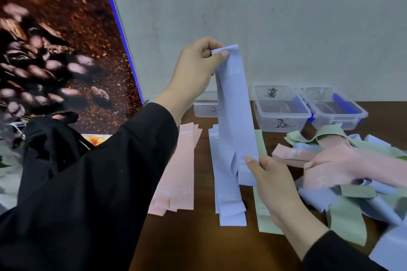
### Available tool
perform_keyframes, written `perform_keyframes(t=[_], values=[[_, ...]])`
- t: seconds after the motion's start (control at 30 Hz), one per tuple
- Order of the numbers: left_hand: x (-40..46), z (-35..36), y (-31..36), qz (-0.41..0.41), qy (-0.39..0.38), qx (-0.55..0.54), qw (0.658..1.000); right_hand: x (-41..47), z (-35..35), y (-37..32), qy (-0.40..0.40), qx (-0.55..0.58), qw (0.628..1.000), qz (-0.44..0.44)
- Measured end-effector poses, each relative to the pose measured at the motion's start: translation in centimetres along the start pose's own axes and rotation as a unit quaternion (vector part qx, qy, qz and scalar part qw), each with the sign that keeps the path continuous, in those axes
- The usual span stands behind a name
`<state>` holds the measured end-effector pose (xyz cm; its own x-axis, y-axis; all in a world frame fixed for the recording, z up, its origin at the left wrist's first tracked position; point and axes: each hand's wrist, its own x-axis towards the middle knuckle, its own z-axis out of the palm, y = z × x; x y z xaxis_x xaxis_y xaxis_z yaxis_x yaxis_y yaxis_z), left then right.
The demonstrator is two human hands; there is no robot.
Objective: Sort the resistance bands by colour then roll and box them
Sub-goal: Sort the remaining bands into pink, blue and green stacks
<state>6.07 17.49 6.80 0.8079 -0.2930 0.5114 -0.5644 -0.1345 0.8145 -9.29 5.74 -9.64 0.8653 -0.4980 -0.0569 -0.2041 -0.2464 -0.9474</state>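
Table (198, 237): I see dark wood carrying everything; sorted stacks lie left, the jumble right, so my reach for each new band is short.
Unsorted heap (352, 182): at the near right, pink, green and lilac bands tangle together. Much remains here, so I judge sorting is only partway.
Held band (235, 116): a lilac strip stretched upright between both hands, directly over its matching stack, likely pulled straight so it lands flat.
Pink stack (178, 171): lies leftmost, strips running near to far.
Lilac stack (226, 193): just right of pink, beneath the held band.
Green stack (264, 215): just right of lilac, partly hidden by my right wrist.
Boxes (279, 112): three clear tubs along the far edge by the wall, two with handwritten marks; they look empty of bands, so rolling is not begun.
Left hand (196, 66): raised, thumb and fingers pinching the band's top end.
Right hand (271, 176): lower, fingers clamped on the bottom end, keeping it taut.
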Motion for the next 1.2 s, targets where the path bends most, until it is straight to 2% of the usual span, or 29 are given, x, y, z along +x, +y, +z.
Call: perform_keyframes(t=[0.13,0.3,0.47,0.6,0.73,0.9,1.07,1.2], values=[[-0.3,0.0,1.1,0.018,-0.004,0.004,1.0,0.8,-0.8,0.1,0.051,-0.015,0.998,-0.035],[-0.7,0.2,2.2,0.016,-0.003,0.003,1.0,0.8,-1.2,-0.1,-0.022,0.036,0.997,-0.061],[-1.2,0.1,3.6,0.021,-0.017,-0.021,0.999,1.7,-0.7,-0.8,0.048,-0.005,0.995,-0.093],[-1.3,-0.3,4.9,0.032,-0.032,-0.015,0.999,2.9,-0.8,-2.3,-0.022,0.03,0.992,-0.123],[-1.0,-0.9,5.7,0.037,-0.026,-0.022,0.999,3.2,-0.9,-3.5,-0.057,0.049,0.987,-0.14],[0.0,-1.7,4.5,0.015,-0.003,-0.01,1.0,0.8,-0.6,-3.1,-0.112,0.093,0.986,-0.078],[0.8,-0.6,-1.4,-0.073,-0.009,0.032,0.997,-2.5,-0.3,-1.8,-0.155,0.091,0.984,-0.014],[0.5,1.5,-7.5,-0.136,-0.037,0.072,0.987,-3.9,-0.1,-0.6,-0.183,0.004,0.983,0.008]])
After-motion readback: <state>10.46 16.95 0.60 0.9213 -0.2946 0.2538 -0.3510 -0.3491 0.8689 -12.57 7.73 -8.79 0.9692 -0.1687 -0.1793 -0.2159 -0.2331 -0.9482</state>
